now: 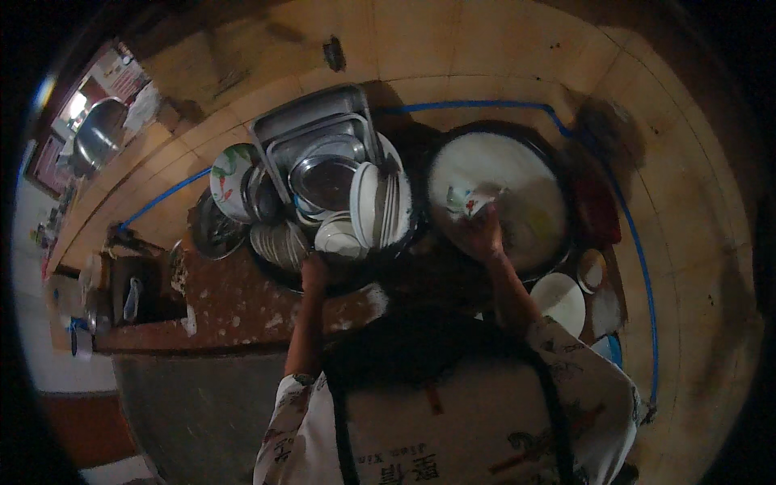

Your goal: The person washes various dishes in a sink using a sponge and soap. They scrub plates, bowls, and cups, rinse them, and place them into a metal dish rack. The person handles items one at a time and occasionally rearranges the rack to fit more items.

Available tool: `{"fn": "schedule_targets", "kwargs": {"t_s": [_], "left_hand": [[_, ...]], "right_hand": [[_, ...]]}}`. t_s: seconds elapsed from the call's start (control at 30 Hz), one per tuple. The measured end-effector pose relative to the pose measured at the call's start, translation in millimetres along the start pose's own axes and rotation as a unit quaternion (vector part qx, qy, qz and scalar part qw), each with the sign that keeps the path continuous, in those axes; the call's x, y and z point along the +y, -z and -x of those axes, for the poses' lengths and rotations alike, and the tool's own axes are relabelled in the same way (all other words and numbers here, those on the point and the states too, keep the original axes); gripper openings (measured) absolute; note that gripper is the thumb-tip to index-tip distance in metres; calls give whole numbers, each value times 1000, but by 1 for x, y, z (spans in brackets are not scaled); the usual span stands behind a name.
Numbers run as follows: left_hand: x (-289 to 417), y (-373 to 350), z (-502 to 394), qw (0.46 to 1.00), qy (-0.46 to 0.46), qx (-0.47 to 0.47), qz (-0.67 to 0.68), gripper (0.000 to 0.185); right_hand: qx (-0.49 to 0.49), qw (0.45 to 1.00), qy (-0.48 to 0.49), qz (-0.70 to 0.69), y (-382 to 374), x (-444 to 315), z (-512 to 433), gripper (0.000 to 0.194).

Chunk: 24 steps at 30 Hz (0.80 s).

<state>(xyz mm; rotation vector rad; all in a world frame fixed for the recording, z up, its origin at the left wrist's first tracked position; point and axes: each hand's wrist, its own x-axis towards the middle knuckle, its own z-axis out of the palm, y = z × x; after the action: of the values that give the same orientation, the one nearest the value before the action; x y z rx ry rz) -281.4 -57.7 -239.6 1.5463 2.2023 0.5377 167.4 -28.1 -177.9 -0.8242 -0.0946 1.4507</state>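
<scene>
My right hand [483,236] reaches into a round basin [429,176] of whitish, cloudy water. Its fingers are on a small white dish [476,203] with a red and green pattern, partly in the water. My left hand [314,273] is at the near side of a dark basin [345,286] full of dishes, beside a row of small plates [277,242]. Its fingers are dim, so a grip does not show. White bowls [341,235], upright white plates [371,203], a round metal bowl [324,182] and rectangular metal trays [315,109] crowd this basin.
A floral bowl [230,176] and a dark pan [215,227] stand left of the dishes. White dishes [558,303] lie at the right. A blue hose [473,104] runs along the tiled wall. At the left is a recess [148,291] in the worn brown counter [236,303].
</scene>
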Motion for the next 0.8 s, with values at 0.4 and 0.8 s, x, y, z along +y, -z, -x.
{"fn": "schedule_targets", "kwargs": {"t_s": [0.4, 0.8], "left_hand": [[44, 88, 47, 985, -75, 154, -9, 35], [37, 26, -7, 908, -13, 152, 390, 60]], "right_hand": [[-173, 875, 243, 381, -38, 53, 18, 66], [-436, 792, -22, 427, -141, 95, 61, 55]]}}
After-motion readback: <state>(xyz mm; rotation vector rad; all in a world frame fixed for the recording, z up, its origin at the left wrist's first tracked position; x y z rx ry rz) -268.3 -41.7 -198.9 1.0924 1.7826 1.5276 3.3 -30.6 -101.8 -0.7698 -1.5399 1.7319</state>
